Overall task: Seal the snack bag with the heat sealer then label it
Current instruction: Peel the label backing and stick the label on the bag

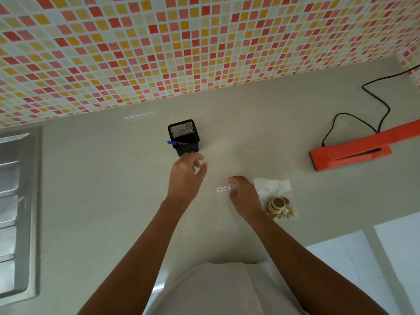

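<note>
I see the left hand (185, 176) above the pale grey countertop (113, 189), its fingers spread loosely and holding nothing; they look a little blurred. Just beyond its fingertips stands the black mesh pen holder (183, 137), with a blue marker pen (176, 143) lying across its rim. To the right of this hand, the right hand (244, 193) is curled, and its fingertips pinch one end of a small white paper label with writing (223, 188), which lies flat or almost flat on the countertop; I cannot tell if it is lifted. Just beside the right hand, on its outer side, lies the clear plastic snack bag (276, 196) with round biscuits (279, 206) collected at its near end; the wrist seems to touch the bag's edge. Well apart, farther right and beyond the bag, sits the orange heat sealer (351, 152) with its arm raised open and a black cord (377, 98) running from it towards the mosaic-tiled wall (159, 42). Far to the left of the left hand is a steel sink (18, 201).
</note>
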`<state>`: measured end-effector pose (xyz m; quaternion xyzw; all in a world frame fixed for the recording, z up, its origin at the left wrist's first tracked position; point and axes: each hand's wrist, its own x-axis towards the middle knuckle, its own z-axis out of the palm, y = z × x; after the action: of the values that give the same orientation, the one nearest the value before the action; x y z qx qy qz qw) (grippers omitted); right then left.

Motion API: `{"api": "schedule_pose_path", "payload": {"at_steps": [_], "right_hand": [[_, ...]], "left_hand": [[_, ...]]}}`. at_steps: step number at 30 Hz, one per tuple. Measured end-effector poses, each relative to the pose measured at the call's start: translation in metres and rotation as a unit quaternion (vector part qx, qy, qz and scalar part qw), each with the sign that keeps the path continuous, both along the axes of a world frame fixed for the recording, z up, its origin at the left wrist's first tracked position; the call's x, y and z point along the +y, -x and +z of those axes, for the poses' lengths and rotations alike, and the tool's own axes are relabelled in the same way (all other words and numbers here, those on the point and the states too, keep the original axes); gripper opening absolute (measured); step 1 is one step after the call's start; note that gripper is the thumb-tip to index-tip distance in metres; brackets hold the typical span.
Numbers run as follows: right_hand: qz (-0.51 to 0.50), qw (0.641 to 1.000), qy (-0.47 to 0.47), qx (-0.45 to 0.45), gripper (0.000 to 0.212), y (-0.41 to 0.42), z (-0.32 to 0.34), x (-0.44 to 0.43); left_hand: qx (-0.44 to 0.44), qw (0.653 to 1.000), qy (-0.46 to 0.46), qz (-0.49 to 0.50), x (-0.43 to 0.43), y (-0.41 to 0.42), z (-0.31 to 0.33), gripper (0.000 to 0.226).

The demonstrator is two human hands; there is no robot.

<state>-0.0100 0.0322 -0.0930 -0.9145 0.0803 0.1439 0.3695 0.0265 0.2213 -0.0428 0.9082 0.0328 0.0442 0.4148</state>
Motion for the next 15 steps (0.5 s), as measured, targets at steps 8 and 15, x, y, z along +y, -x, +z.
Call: {"api": "schedule_pose_path", "payload": {"at_steps": [8,15], "right_hand": [[0.024,1.000,-0.003,-0.018,0.036,-0.001,-0.004,-0.003],[0.023,0.999,-0.027,-0.016,0.038,-0.001,-0.008,-0.002]], "left_hand": [[0.153,0.967,-0.087,-0.184,-0.027,0.030,-0.047,0.031],[0.135,0.966,-0.123,-0.185,-0.037,0.034,-0.050,0.021]]}}
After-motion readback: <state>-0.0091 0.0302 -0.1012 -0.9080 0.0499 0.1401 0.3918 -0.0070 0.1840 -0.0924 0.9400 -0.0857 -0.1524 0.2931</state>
